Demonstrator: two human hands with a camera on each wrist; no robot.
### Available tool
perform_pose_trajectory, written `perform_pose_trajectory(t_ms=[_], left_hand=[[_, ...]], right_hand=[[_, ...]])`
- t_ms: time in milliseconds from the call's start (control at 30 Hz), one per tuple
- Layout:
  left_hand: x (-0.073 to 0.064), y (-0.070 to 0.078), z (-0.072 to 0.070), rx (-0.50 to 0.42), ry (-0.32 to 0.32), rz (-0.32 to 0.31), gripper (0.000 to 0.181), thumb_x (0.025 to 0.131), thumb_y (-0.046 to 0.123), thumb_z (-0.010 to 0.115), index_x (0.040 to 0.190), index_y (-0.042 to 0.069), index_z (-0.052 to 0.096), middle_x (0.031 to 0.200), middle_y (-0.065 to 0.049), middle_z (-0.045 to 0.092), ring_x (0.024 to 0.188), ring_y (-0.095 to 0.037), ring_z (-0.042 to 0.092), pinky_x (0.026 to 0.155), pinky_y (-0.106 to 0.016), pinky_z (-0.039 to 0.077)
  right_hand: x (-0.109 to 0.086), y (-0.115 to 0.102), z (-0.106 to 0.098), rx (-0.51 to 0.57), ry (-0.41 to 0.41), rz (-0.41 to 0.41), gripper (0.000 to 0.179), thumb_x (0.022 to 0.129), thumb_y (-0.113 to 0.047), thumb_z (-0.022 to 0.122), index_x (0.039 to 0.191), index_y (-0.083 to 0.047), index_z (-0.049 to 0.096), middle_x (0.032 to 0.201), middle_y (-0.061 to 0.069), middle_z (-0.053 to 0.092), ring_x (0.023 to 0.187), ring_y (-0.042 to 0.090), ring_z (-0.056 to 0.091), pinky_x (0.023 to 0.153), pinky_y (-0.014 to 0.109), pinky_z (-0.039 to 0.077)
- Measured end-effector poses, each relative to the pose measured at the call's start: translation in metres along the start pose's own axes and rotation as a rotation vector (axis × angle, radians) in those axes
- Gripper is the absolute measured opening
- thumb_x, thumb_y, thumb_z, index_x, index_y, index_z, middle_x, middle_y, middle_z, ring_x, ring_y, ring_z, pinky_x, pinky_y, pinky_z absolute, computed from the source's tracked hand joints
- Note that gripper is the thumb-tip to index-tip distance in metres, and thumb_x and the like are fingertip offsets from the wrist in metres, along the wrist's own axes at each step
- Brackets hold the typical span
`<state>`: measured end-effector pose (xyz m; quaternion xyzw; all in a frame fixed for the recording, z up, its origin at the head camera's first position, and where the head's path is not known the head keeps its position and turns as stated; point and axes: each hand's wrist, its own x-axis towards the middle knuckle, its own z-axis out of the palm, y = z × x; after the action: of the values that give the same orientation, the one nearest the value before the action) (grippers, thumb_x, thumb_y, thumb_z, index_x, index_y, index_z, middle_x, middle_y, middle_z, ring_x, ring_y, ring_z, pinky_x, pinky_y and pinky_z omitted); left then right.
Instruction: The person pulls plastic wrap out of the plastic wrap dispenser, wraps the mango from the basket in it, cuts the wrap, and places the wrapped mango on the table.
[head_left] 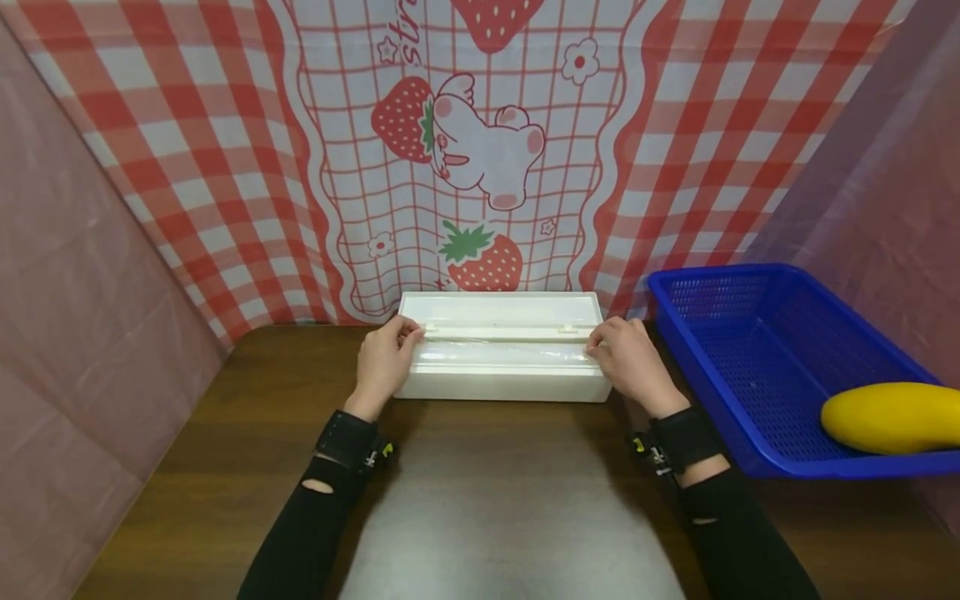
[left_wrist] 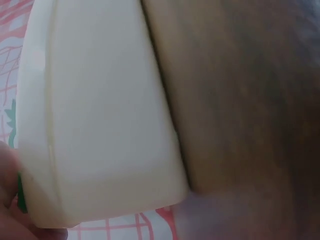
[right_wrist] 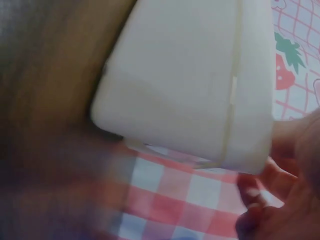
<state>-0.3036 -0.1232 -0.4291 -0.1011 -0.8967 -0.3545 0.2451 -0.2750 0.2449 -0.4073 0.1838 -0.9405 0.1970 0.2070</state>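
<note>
White box (head_left: 502, 387) lies between left grip (head_left: 386, 360) and right grip (head_left: 632, 360), both pinched closed on clear film (head_left: 502, 354).

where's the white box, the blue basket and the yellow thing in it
White box (head_left: 502, 387), head view: middle of its front wall.
Blue basket (head_left: 776, 362), head view: bare part of its floor.
Yellow thing (head_left: 892, 418), head view: middle of its visible side.

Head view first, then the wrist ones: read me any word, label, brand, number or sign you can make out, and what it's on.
"su…": sideways red lettering on the checked cloth, cut off by the head view's top edge; my reading is uncertain.
White box: no text readable in any view.
Blue basket: none readable.
Yellow item: none readable.
</note>
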Motion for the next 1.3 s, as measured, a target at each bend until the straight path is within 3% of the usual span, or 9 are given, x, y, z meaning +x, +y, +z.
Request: perform_pose_trajectory(t_ms=[200, 333, 433, 600, 867, 1033, 1300], left_hand=[[0.002, 0.001, -0.005, -0.066, -0.026, -0.008, 0.013, 0.09, 0.028, 0.058, 0.088, 0.016, 0.06, 0.075, 0.002, 0.062, 0.063, -0.013, 0.052, 0.057, -0.032, 0.041], [0.003, -0.001, -0.008, -0.156, -0.038, -0.054, 0.013, 0.089, 0.027, 0.059, 0.085, 0.015, 0.061, 0.07, 0.001, 0.061, 0.061, -0.014, 0.053, 0.055, -0.032, 0.041], [0.004, -0.002, -0.01, -0.217, -0.041, -0.092, 0.015, 0.089, 0.029, 0.06, 0.083, 0.015, 0.062, 0.071, 0.002, 0.062, 0.066, -0.013, 0.055, 0.06, -0.031, 0.041], [0.004, -0.002, -0.01, -0.321, -0.024, -0.13, 0.017, 0.089, 0.029, 0.059, 0.086, 0.013, 0.064, 0.08, 0.003, 0.068, 0.076, -0.009, 0.061, 0.07, -0.029, 0.045], [0.005, 0.001, -0.01, -0.559, -0.008, -0.156, 0.022, 0.091, 0.028, 0.055, 0.093, 0.007, 0.061, 0.092, -0.002, 0.069, 0.086, -0.01, 0.063, 0.079, -0.025, 0.047], [0.007, 0.011, -0.02, -0.624, -0.004, -0.114, 0.023, 0.092, 0.024, 0.053, 0.096, 0.003, 0.06, 0.099, -0.007, 0.068, 0.091, -0.013, 0.062, 0.084, -0.026, 0.045], [0.006, 0.039, -0.049, -0.61, 0.055, 0.015, 0.019, 0.093, 0.014, 0.053, 0.096, -0.004, 0.059, 0.099, -0.014, 0.067, 0.097, -0.019, 0.061, 0.083, -0.03, 0.046]], right_hand=[[-0.001, 0.0, 0.005, 0.121, 0.126, 0.088, 0.01, 0.091, -0.015, 0.056, 0.089, -0.005, 0.058, 0.081, 0.009, 0.057, 0.074, 0.024, 0.051, 0.067, 0.039, 0.041], [-0.002, -0.002, 0.009, 0.268, 0.148, 0.21, 0.014, 0.094, -0.022, 0.052, 0.093, -0.009, 0.055, 0.081, 0.004, 0.062, 0.069, 0.015, 0.056, 0.06, 0.031, 0.044], [-0.002, -0.003, 0.012, 0.386, 0.17, 0.259, 0.015, 0.094, -0.024, 0.051, 0.093, -0.009, 0.054, 0.088, 0.002, 0.067, 0.074, 0.01, 0.062, 0.064, 0.024, 0.048], [-0.001, -0.004, 0.014, 0.521, 0.226, 0.258, 0.018, 0.094, -0.025, 0.05, 0.095, -0.008, 0.054, 0.092, 0.003, 0.067, 0.081, 0.01, 0.063, 0.071, 0.022, 0.048], [0.001, -0.007, 0.005, 0.59, 0.292, 0.248, 0.015, 0.095, -0.026, 0.048, 0.097, -0.012, 0.052, 0.094, 0.001, 0.065, 0.085, 0.009, 0.062, 0.076, 0.024, 0.048], [0.002, -0.012, -0.005, 0.62, 0.349, 0.203, 0.014, 0.094, -0.023, 0.05, 0.097, -0.01, 0.053, 0.096, 0.003, 0.066, 0.086, 0.011, 0.062, 0.079, 0.028, 0.048], [0.004, -0.03, -0.029, 0.613, 0.373, 0.134, 0.013, 0.094, -0.016, 0.048, 0.1, -0.005, 0.053, 0.1, 0.005, 0.064, 0.088, 0.015, 0.061, 0.076, 0.027, 0.048]])
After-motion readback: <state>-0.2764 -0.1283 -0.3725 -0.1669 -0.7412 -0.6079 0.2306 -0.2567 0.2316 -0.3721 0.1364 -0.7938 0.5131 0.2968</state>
